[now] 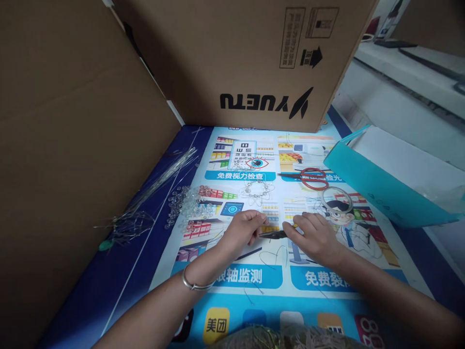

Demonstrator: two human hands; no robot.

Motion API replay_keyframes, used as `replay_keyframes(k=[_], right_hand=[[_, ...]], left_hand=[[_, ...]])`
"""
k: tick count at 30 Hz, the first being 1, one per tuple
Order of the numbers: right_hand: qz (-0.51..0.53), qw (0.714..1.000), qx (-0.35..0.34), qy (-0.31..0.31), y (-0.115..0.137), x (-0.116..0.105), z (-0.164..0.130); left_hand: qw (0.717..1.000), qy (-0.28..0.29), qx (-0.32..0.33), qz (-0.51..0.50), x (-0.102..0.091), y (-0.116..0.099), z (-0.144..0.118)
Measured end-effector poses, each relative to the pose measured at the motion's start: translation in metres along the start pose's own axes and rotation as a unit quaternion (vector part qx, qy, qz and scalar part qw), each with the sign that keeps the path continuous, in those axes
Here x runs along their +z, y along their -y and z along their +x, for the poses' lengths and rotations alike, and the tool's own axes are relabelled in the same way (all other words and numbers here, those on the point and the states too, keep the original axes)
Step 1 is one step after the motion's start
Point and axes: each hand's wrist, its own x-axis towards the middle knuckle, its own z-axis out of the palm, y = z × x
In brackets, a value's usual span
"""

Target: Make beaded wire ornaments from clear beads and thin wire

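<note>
The right hand (pixel 315 236) is closed around a pair of pliers (pixel 273 234), whose tip points left to the left hand (pixel 246 227). The left hand's fingers are pinched at the plier tip, seemingly on a thin wire too fine to make out. Both hands rest on the poster-covered bench (pixel 250 286).

Just beyond the hands lies a beaded wire ornament (pixel 256 190), looped into petals, which looks at least partly made. To the left, a heap of clear beads (pixel 189 206) and a bundle of straight wires (pixel 152 189) remain unused, so judging by these much beading is left. Far right of the ornament lie red scissors (pixel 308 177) and a tape roll (pixel 337 199), beside a teal bag (pixel 381 189). Bent wire scraps (pixel 276 257) lie near the wrists.
</note>
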Motion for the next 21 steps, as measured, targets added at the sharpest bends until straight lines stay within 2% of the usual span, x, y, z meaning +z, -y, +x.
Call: replay_keyframes(k=[21], right_hand=[[-0.039,0.999,-0.014,-0.001,0.0006,-0.0009,0.0004]], left_hand=[[1.000,0.003,-0.013,-0.025,0.0005,0.0062,0.0021]])
